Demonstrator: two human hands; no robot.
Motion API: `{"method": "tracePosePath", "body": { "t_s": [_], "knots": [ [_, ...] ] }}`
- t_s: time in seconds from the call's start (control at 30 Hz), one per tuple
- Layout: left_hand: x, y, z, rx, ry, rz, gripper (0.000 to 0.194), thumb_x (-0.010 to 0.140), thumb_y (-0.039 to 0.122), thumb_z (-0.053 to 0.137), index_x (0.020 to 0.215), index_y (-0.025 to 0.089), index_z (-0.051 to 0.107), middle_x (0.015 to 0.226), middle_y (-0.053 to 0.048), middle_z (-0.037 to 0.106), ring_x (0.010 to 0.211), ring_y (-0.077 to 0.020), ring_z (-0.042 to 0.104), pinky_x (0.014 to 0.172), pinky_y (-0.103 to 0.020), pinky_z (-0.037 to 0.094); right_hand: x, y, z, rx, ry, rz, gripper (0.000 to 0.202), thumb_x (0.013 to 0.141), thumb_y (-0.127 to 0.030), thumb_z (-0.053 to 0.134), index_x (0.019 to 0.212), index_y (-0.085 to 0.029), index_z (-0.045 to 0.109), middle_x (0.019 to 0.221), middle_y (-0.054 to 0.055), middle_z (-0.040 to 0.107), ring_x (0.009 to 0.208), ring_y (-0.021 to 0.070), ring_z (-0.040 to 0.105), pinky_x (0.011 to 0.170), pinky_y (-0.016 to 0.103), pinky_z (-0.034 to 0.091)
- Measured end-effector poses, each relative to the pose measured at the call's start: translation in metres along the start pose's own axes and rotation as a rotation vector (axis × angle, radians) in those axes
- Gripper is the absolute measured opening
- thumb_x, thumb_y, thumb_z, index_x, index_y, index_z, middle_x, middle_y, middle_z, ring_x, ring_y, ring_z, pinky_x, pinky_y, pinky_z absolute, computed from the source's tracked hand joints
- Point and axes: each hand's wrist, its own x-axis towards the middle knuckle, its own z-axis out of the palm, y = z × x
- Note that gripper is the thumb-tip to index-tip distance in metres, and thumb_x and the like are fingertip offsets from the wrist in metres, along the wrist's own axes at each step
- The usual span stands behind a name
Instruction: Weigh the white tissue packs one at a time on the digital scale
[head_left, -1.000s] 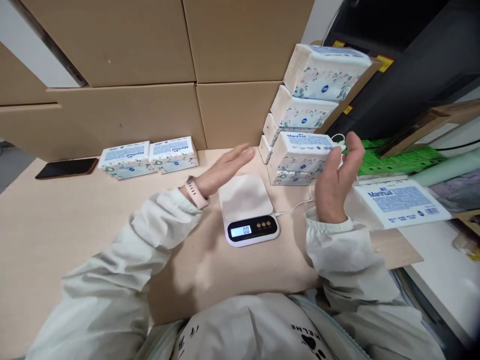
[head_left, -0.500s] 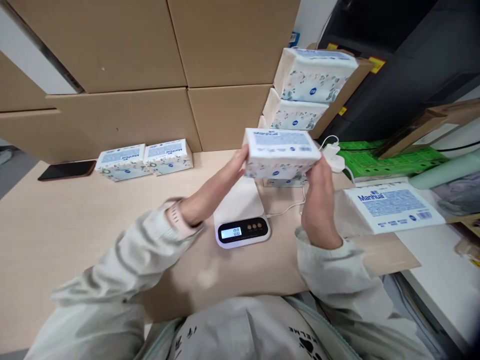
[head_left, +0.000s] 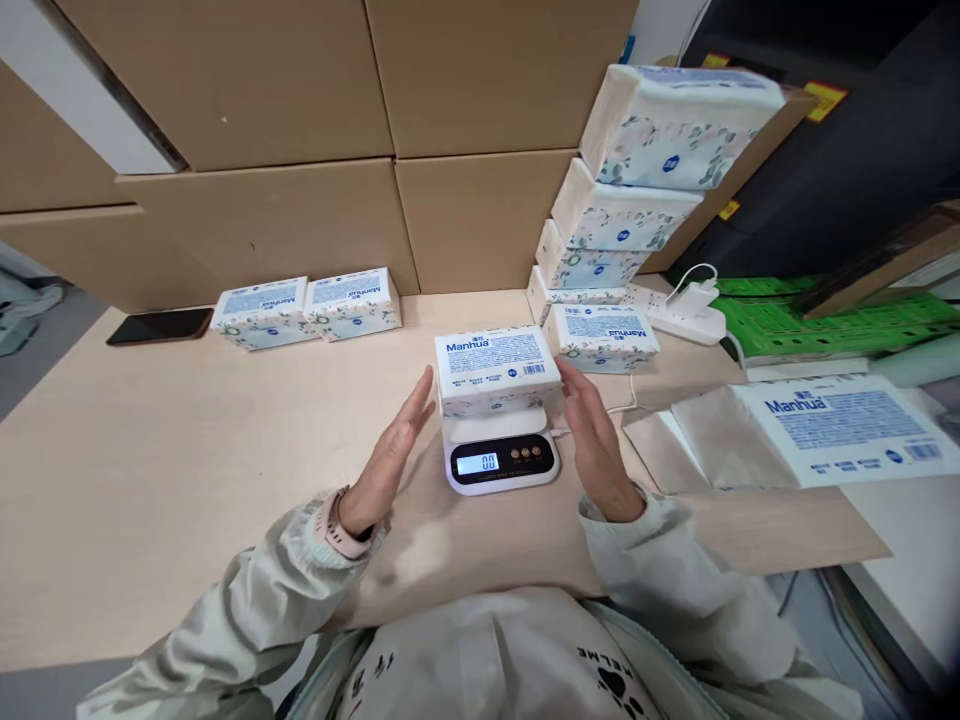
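A tissue pack (head_left: 496, 370) with blue "Manhua" print rests on the white digital scale (head_left: 501, 462), whose lit display reads 0.0. To the left of the pack, my left hand (head_left: 390, 455) is open, fingers straight and apart from its side. On the other side, my right hand (head_left: 595, 440) is open too, its fingertips close to the pack's right edge; whether they touch it I cannot tell. Behind the right hand lies another tissue pack (head_left: 604, 338).
Several tissue packs form a stack (head_left: 622, 215) against the cardboard boxes (head_left: 487, 225). Two packs (head_left: 307, 310) and a phone (head_left: 160, 327) lie at the back left. A power strip (head_left: 686, 312), a green crate (head_left: 832, 320) and a large tissue pack (head_left: 847, 430) are at the right.
The tissue pack has come down from between my hands onto the scale. Both hands have let go and moved apart from it. The view has shifted slightly.
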Motion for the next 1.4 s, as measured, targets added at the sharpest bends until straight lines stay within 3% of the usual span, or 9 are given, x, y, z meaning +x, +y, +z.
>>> {"method": "tracePosePath", "body": {
  "t_s": [0.13, 0.2, 0.63, 0.93, 1.23, 1.4],
  "knots": [
    [-0.012, -0.016, -0.011, 0.127, 0.263, 0.109, 0.058, 0.104, 0.061, 0.049, 0.156, 0.037, 0.051, 0.171, -0.001, 0.035, 0.163, -0.0304, 0.025, 0.134, -0.053, 0.024, 0.003, 0.005, -0.005, -0.003, 0.305, -0.157, 0.045, 0.104, -0.054, 0.047, 0.135, -0.026, 0.065, 0.139, 0.01, 0.071, 0.131, 0.0273, 0.066, 0.121, 0.059, 0.044],
    [-0.016, -0.02, -0.014, 0.135, 0.322, 0.113, 0.053, 0.106, 0.057, 0.045, 0.152, 0.035, 0.056, 0.168, -0.004, 0.041, 0.16, -0.0303, 0.031, 0.131, -0.054, 0.03, 0.004, 0.005, -0.005, 0.001, 0.368, -0.167, 0.044, 0.104, -0.053, 0.046, 0.13, -0.024, 0.068, 0.129, 0.011, 0.075, 0.121, 0.0268, 0.071, 0.114, 0.057, 0.05],
    [-0.019, -0.022, -0.013, 0.105, 0.384, 0.128, 0.045, 0.106, 0.054, 0.048, 0.139, 0.029, 0.066, 0.156, -0.009, 0.055, 0.152, -0.0308, 0.044, 0.12, -0.051, 0.046, 0.005, 0.004, -0.003, -0.051, 0.404, -0.191, 0.041, 0.105, -0.049, 0.044, 0.119, -0.024, 0.073, 0.121, 0.008, 0.078, 0.115, 0.0253, 0.072, 0.109, 0.053, 0.052],
    [-0.019, -0.023, -0.014, 0.101, 0.408, 0.103, 0.046, 0.104, 0.055, 0.049, 0.135, 0.027, 0.068, 0.153, -0.011, 0.058, 0.151, -0.032, 0.046, 0.117, -0.052, 0.049, 0.004, 0.004, -0.002, -0.028, 0.385, -0.198, 0.04, 0.105, -0.049, 0.044, 0.119, -0.026, 0.073, 0.119, 0.007, 0.078, 0.114, 0.0248, 0.072, 0.109, 0.052, 0.052],
    [-0.019, -0.024, -0.015, 0.097, 0.39, 0.096, 0.047, 0.104, 0.057, 0.049, 0.133, 0.027, 0.07, 0.152, -0.01, 0.059, 0.15, -0.0325, 0.047, 0.117, -0.053, 0.049, 0.005, 0.003, -0.002, -0.019, 0.383, -0.174, 0.041, 0.104, -0.051, 0.046, 0.119, -0.024, 0.073, 0.119, 0.008, 0.079, 0.113, 0.0246, 0.073, 0.108, 0.052, 0.053],
    [-0.021, -0.026, -0.015, 0.103, 0.313, 0.068, 0.054, 0.105, 0.061, 0.045, 0.142, 0.028, 0.067, 0.157, -0.009, 0.056, 0.153, -0.0316, 0.044, 0.127, -0.056, 0.037, 0.003, 0.001, -0.003, -0.047, 0.354, -0.143, 0.043, 0.105, -0.051, 0.044, 0.123, -0.024, 0.073, 0.123, 0.008, 0.078, 0.118, 0.0246, 0.071, 0.112, 0.052, 0.051]
  ]
}}
